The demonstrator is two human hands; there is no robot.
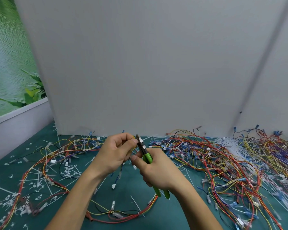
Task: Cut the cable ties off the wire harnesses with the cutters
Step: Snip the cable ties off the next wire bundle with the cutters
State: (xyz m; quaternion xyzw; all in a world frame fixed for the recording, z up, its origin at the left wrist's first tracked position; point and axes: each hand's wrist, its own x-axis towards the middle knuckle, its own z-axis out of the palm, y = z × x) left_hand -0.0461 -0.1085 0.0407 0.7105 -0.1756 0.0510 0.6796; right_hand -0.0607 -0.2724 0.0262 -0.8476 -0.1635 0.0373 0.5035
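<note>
My left hand [115,152] pinches a thin bundle of yellow and red harness wires [134,149] just above the table, in the middle of the view. My right hand [157,170] grips the green-handled cutters [147,157], whose dark jaws point up and meet the wires right at my left fingertips. The handles are squeezed close together, and their ends stick out below my right palm. Any cable tie at the jaws is too small to make out. The held harness [120,214] hangs down and loops across the mat in front of me.
A large tangle of uncut harnesses [231,163] covers the right side of the green mat [130,188]. More harnesses [56,155] and several white cut tie scraps [35,185] lie on the left. A grey partition [148,72] stands close behind.
</note>
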